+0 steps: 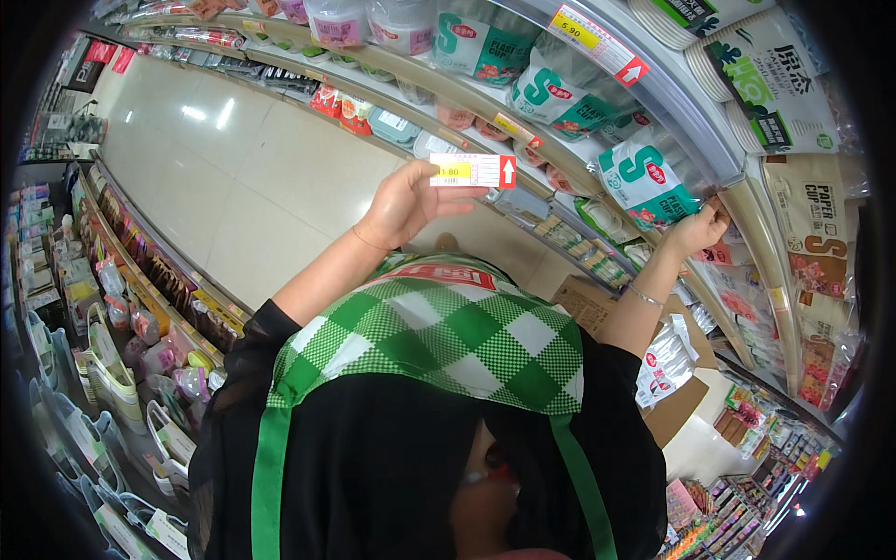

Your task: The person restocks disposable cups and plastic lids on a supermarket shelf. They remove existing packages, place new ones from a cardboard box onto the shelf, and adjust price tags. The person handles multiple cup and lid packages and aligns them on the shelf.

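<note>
My left hand [413,199] holds a price label [472,171], white with a yellow field and a red arrow block, between thumb and fingers over the aisle floor. At the right, my right hand [702,225] is at the shelf edge [752,231], beside a clear bag of plastic cups [651,182] with a green and white print. Its fingertips are partly hidden, so whether they grip the edge, a label or the bag cannot be told. Another price label [598,43] sits on the upper shelf edge, above more bagged plastic cups [574,91].
Bagged paper cups [815,224] stand on the shelf at the right. An open cardboard box [679,413] with white packs [665,360] is on the floor by my right arm. Shelves of bottles and baskets [112,371] run along the left, across the tiled aisle [231,161].
</note>
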Motion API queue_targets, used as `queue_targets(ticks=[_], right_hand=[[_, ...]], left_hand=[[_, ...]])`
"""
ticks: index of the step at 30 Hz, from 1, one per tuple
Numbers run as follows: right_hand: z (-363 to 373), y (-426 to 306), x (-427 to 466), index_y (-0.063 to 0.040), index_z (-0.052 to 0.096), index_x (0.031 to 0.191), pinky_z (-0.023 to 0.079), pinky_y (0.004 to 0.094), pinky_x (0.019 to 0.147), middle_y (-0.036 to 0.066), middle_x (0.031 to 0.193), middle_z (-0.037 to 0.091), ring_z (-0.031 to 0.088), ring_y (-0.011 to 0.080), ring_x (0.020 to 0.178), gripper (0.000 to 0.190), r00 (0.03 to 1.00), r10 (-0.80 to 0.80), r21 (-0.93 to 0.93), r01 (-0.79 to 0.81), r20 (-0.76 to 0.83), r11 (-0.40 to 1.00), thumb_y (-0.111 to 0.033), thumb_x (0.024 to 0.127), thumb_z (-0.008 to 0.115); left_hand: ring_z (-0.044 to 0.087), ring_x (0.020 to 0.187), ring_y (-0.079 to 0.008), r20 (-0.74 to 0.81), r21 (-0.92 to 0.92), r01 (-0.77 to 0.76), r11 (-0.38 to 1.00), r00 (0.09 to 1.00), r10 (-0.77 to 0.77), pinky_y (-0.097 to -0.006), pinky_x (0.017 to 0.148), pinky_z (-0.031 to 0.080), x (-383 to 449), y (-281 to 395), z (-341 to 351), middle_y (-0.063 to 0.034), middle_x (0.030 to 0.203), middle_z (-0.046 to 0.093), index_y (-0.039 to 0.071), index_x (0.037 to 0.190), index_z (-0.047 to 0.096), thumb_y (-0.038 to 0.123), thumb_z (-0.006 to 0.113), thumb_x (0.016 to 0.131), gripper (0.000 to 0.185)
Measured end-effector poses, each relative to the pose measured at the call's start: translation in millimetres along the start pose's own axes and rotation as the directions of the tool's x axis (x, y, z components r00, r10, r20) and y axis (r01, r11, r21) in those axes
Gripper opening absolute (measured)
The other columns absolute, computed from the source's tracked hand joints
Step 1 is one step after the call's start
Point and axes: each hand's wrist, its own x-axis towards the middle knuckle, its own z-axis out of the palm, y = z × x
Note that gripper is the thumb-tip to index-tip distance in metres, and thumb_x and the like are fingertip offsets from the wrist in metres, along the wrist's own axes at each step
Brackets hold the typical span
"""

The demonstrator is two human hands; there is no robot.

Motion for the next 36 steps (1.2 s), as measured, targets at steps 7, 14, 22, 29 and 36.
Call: queue_targets(ticks=[7, 14, 22, 29, 36], right_hand=[[9, -9, 8, 0.008, 0.06, 0.11, 0.046, 0.03, 0.09, 0.012, 0.11, 0.065, 0.06, 0.017, 0.098, 0.021, 0.998, -0.048, -0.042, 0.046, -0.044, 0.998, -0.007, 0.096, 0.061], [32, 12, 5, 0.011, 0.06, 0.107, 0.046, 0.034, 0.09, 0.014, 0.107, 0.065, 0.058, 0.0216, 0.095, 0.023, 0.96, -0.231, 0.004, 0.234, -0.158, 0.972, -0.009, 0.096, 0.06], [85, 52, -9, 0.003, 0.052, 0.121, 0.043, 0.0366, 0.097, 0.011, 0.118, 0.059, 0.053, 0.018, 0.104, 0.039, 0.951, -0.19, 0.313, 0.263, -0.244, 0.913, -0.016, 0.091, 0.067], [68, 74, -40, 0.002, 0.054, 0.118, 0.043, 0.0375, 0.098, 0.013, 0.115, 0.06, 0.056, 0.0236, 0.106, 0.025, 0.974, 0.095, 0.054, -0.085, -0.206, 0.995, -0.016, 0.101, 0.049], [45, 36, -45, 0.003, 0.053, 0.116, 0.047, 0.0409, 0.087, 0.022, 0.105, 0.065, 0.062, 0.0381, 0.097, 0.028, 0.998, 0.045, -0.247, -0.054, -0.039, 0.968, -0.019, 0.098, 0.054]], left_hand=[[0.054, 0.125, -0.0436, -0.02, 0.025, -0.015, 1.0, 1.0, 0.015, -0.0441, 0.101, 0.048, 2, 0, 0, -0.0297, 0.137, 0.051, -0.014, 0.137, 0.038, 0.02, 0.029, 0.098, 0.052], [0.055, 0.124, -0.0429, -0.041, 0.06, -0.002, 0.998, 0.999, 0.005, -0.043, 0.1, 0.048, 6, -3, 1, -0.0302, 0.136, 0.052, -0.013, 0.137, 0.039, 0.02, 0.03, 0.097, 0.052], [0.056, 0.123, -0.042, -0.094, 0.115, 0.021, 0.993, 0.996, -0.01, -0.0441, 0.1, 0.047, 7, -5, -3, -0.0293, 0.131, 0.055, -0.014, 0.132, 0.044, 0.02, 0.033, 0.095, 0.051], [0.054, 0.126, -0.0416, -0.195, 0.149, 0.034, 0.988, 0.981, -0.004, -0.044, 0.1, 0.048, 5, -5, -23, -0.0289, 0.134, 0.054, -0.007, 0.132, 0.046, 0.027, 0.047, 0.094, 0.052], [0.053, 0.127, -0.039, -0.122, 0.183, 0.14, 0.973, 0.985, -0.119, -0.0426, 0.097, 0.051, 19, -5, -25, -0.0227, 0.135, 0.056, -0.005, 0.134, 0.048, 0.022, 0.048, 0.094, 0.048]])
